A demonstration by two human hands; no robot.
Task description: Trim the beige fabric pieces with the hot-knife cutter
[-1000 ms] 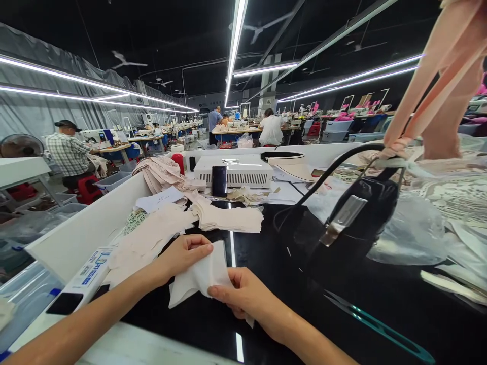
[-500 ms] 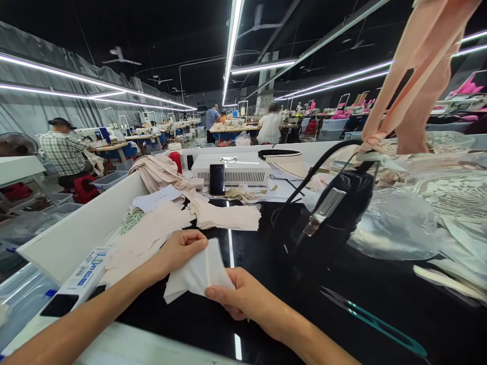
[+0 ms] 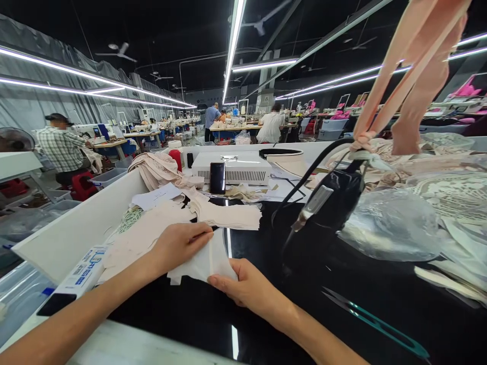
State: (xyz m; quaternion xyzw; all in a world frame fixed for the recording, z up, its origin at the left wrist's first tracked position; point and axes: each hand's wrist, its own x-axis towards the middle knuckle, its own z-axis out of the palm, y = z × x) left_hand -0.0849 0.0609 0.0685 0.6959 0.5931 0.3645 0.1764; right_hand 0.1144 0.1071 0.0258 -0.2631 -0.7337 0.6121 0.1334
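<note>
A white fabric piece [image 3: 201, 264] with a pale seam line is stretched between my two hands above the black tabletop [image 3: 182, 314]. My left hand [image 3: 182, 246] pinches its upper edge between thumb and fingers. Lower down, my right hand [image 3: 245, 286] grips its right side, thumb on top and fingers underneath. Just beyond the left hand lies a stack of cream fabric pieces [image 3: 232, 215]. More pale cut pieces [image 3: 133, 241] spread out to the left, partly behind my left forearm.
Teal-handled thread snips [image 3: 380, 322] lie at the right front. A black machine head [image 3: 327, 203] with hanging peach strips [image 3: 414, 76] stands right of centre, beside a clear plastic bag [image 3: 388, 228]. A phone [image 3: 217, 178] leans on a white box [image 3: 243, 170]. Several people work farther back.
Both hands have moved slightly up and away with the white fabric piece, the left one nearer the cream stack. The fabric's lower left corner has shifted and hangs differently.
</note>
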